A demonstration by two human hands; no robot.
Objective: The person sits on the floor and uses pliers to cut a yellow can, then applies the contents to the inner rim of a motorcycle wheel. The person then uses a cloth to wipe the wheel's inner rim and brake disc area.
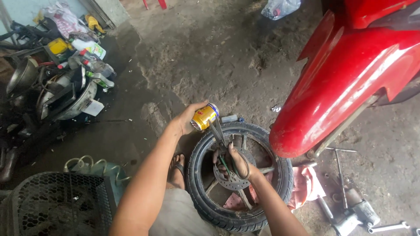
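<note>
A yellow can [204,117] is gripped in the left hand [187,120] at the far rim of a motorcycle wheel [239,175] laid flat on the ground, while pliers [223,146] are clasped by the right hand [238,162] over the hub, beside a red fender [345,83].

A yellow can [204,116] was held tilted above a black wheel [239,175] lying flat, pliers [221,142] pointing at its hub.

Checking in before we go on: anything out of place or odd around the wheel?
The wheel lies flat on the dirty floor, off the bike. Tools are scattered at right, and a pink rag is partly under the tyre.
</note>
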